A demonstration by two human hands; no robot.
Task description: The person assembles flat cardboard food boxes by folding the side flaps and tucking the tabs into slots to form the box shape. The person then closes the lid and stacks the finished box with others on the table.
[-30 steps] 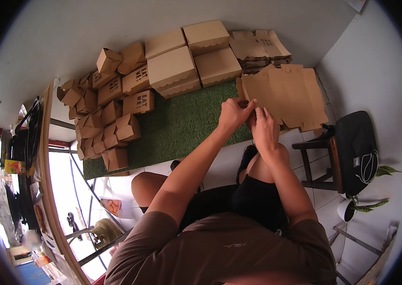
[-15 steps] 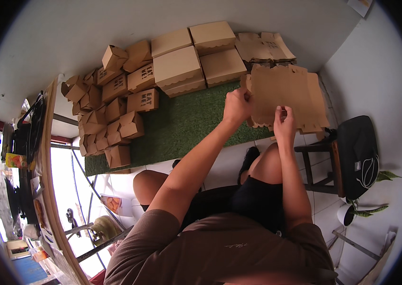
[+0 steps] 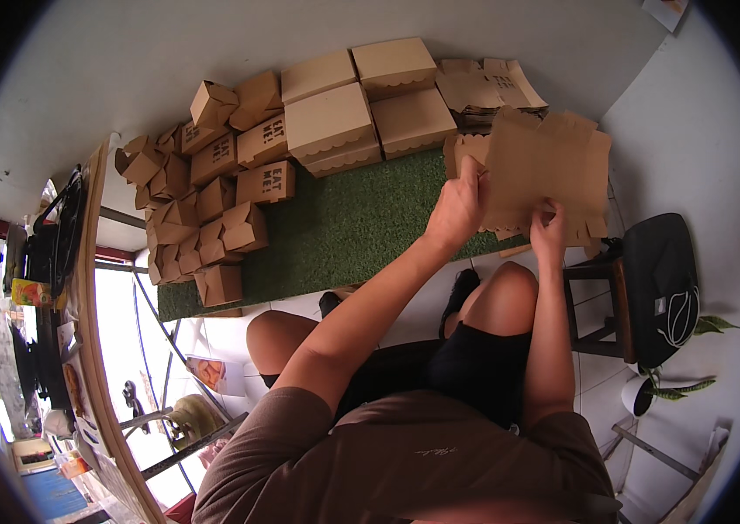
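Observation:
A flat brown cardboard box blank (image 3: pixel 532 166), unfolded and with notched edges, is lifted and tilted at the right end of the table. My left hand (image 3: pixel 461 203) pinches its left edge between thumb and fingers. At its near edge my right hand (image 3: pixel 548 229) has closed on the same sheet, fingers bent. Beneath and behind it lie more flat blanks (image 3: pixel 595 188), partly hidden by the raised one. Just beyond stands a stack of printed flat cardboard (image 3: pixel 501 86).
Closed scallop-edged cardboard boxes (image 3: pixel 328 122) are stacked along the wall. Several small folded boxes (image 3: pixel 213 159) crowd the left of the green turf-covered table (image 3: pixel 335 223). To the right are a dark stool (image 3: pixel 597 297), a black bag (image 3: pixel 660 288) and a potted plant (image 3: pixel 641 397).
The box blank has risen off the pile and shifted right, its far edge tilting up. Both my hands have moved right with it, and the right one has dropped slightly nearer.

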